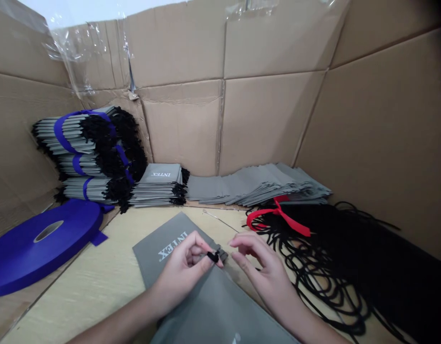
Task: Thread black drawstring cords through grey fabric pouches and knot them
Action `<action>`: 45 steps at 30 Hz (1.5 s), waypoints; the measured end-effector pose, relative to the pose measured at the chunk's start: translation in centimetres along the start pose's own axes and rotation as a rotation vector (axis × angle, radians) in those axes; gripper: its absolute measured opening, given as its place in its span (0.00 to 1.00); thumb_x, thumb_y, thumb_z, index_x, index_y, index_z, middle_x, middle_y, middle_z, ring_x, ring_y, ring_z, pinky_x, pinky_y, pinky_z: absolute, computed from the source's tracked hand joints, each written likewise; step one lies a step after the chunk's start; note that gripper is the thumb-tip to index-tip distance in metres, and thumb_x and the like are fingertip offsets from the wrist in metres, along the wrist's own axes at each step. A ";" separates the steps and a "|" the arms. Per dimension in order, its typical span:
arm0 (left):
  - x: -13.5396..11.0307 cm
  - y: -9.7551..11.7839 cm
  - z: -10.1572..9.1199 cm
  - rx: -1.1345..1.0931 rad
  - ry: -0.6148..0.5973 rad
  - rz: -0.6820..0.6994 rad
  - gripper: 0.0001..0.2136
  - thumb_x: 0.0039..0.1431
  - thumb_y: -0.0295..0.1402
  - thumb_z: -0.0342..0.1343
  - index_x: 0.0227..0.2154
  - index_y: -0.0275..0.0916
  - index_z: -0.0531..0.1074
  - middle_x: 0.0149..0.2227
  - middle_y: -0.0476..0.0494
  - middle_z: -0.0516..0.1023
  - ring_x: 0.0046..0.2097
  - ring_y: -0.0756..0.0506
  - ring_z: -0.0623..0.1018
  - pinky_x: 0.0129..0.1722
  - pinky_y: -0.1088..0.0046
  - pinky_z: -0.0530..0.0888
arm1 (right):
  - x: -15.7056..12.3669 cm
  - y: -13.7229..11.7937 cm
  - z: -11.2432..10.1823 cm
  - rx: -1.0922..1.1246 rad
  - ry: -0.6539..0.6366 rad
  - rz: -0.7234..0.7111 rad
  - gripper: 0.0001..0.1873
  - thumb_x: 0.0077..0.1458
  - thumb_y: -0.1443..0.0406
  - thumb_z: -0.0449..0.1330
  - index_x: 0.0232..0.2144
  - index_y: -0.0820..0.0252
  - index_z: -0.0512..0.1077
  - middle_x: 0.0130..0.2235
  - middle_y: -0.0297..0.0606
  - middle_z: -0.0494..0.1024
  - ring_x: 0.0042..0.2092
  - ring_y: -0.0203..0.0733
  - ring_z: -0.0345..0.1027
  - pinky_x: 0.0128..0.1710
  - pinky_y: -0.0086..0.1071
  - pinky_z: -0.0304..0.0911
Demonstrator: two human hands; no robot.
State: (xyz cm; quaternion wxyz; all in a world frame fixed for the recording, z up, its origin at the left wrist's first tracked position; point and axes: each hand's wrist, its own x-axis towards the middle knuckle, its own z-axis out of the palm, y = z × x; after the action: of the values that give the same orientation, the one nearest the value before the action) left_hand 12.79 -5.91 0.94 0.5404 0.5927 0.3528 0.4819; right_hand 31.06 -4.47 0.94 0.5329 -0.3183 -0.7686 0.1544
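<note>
My left hand (pixel 186 263) is closed in a pinch on a short bunch of black cord (pixel 213 257). This cord sits at the edge of a grey fabric pouch (pixel 220 306) that spreads toward me at the bottom of the view. Just to the right, my right hand (pixel 258 263) is open, thumb and fingers apart, not touching the cord. Beneath my left hand lies another grey pouch (pixel 154 246) with white INTEX lettering. Behind my hands rests a thin metal threading needle (pixel 220 220), its lower end reaching toward my right fingers.
Strapped pouch bundles (pixel 82 160) stand at the back left beside a pouch stack (pixel 158 186). Flat grey pouches (pixel 249 184) overlap along the back. Loose black cords (pixel 367 258), with a red tie (pixel 295 222), cover the right. A blue strap roll (pixel 16 246) lies left. Cardboard walls (pixel 184 124) surround the table.
</note>
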 end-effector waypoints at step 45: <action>-0.8 -1.0 0.6 0.464 -0.092 -0.019 0.03 0.54 0.25 0.49 0.32 0.38 0.63 0.32 0.48 0.75 0.35 0.49 0.74 0.30 0.77 0.64 | -0.2 0.4 0.3 0.308 -0.594 0.501 0.15 0.59 0.54 0.50 0.28 0.58 0.63 0.27 0.30 0.67 0.31 0.36 0.60 0.31 0.28 0.54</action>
State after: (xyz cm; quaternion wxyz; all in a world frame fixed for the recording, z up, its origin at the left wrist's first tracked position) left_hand 13.19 -6.67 -0.16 0.4094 0.7191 0.4347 0.3552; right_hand 30.92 -4.25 0.44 0.2755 -0.3539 -0.7556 0.4774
